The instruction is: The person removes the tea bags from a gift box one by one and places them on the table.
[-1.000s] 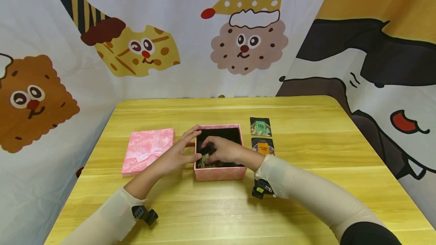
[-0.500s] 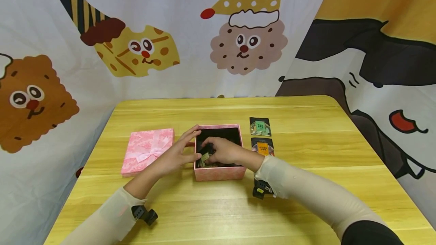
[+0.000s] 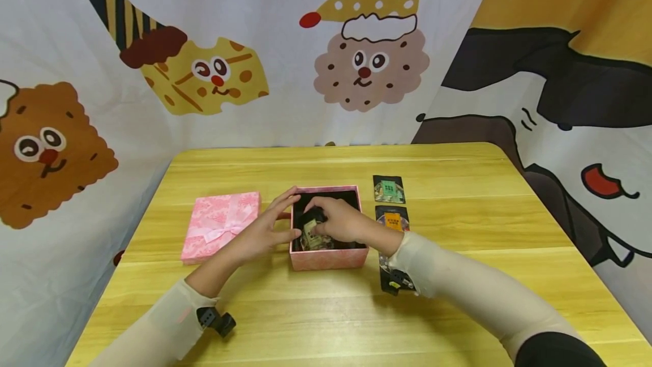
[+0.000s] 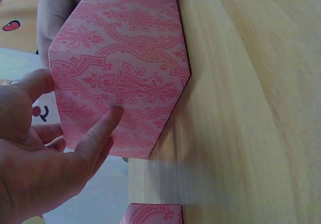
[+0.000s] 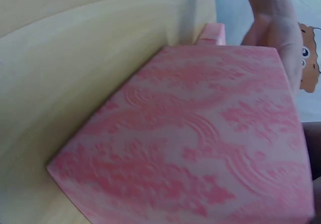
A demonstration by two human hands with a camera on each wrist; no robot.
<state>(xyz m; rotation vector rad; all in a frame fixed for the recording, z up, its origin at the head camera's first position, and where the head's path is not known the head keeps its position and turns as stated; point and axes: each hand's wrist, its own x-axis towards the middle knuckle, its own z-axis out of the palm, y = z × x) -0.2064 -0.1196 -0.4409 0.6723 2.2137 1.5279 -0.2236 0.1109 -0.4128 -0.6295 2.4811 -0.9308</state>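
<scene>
An open pink patterned gift box with a black lining stands mid-table. My left hand holds its left wall, thumb and fingers at the rim; the left wrist view shows one finger of this left hand against the patterned outside. My right hand reaches into the box and pinches a small black packet with a yellow-green label, tilted inside. In the right wrist view the box's wall hides the right hand's fingertips.
The pink lid with a ribbon bow lies left of the box. To its right, flat packets form a column: one with a green label, one with an orange label, and a dark one partly under the right wrist.
My right hand has moved slightly right and up inside the box, and more of the packet with the yellow-green label shows. The left hand and the box stay in place.
</scene>
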